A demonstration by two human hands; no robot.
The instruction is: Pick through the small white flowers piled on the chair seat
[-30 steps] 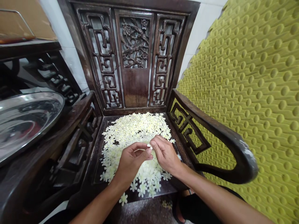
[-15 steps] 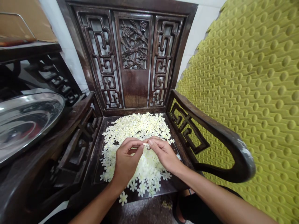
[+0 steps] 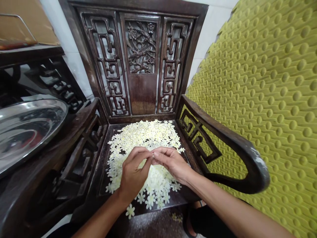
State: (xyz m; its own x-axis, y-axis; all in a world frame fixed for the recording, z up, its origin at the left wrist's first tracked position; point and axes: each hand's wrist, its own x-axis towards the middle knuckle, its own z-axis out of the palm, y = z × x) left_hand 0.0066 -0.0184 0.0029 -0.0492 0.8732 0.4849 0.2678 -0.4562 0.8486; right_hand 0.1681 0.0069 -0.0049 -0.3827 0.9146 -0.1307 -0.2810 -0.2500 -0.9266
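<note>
Both hands have drawn closer together: the left hand (image 3: 132, 173) and right hand (image 3: 170, 163) meet in a narrow fingertip pinch, its contents hidden, directly above white blossoms (image 3: 146, 135) spread within reach on the carved wooden armchair (image 3: 142, 94).

Creamy flowers (image 3: 146, 135), seemingly dark-brown latticed chair (image 3: 143, 94)

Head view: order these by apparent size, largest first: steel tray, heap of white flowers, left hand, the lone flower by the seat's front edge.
1. Steel tray and heap of white flowers: too close to rank; the tray runs out of frame.
2. Left hand.
3. Lone flower.
</note>
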